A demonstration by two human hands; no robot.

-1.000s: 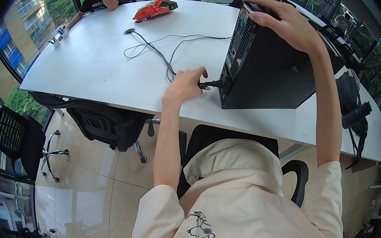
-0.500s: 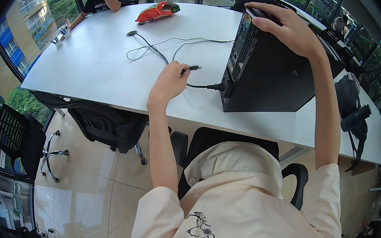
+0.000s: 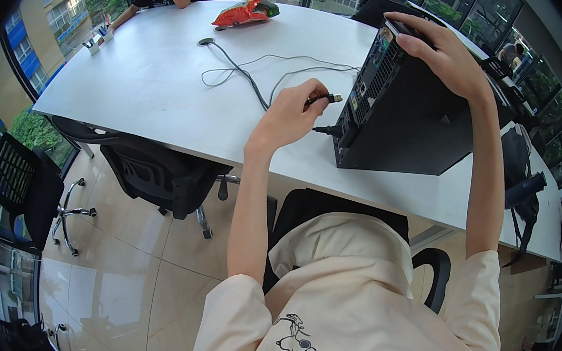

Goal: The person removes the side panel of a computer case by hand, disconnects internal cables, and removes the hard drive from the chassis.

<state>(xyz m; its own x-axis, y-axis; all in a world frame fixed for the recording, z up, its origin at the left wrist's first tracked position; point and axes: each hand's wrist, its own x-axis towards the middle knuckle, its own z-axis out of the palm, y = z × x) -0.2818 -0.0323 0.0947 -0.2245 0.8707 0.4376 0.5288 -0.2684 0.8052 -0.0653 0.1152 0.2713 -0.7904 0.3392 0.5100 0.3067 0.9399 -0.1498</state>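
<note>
Computer tower (image 3: 417,106) steadied, connector (image 3: 335,98) at its back

The white desk (image 3: 141,87) carries the computer tower, upright near the close edge, its rear panel (image 3: 374,73) facing left. The right hand (image 3: 445,52) lies over the tower's upper corner, thumb and fingers apart. The left hand (image 3: 291,113) is clamped on the connector, whose silver tip points at the rear panel, just short of touching. Below, a black plug (image 3: 326,130) appears seated there. The step in hand looks like lining up the connector; the next move would call for matching its tip to the panel.
</note>
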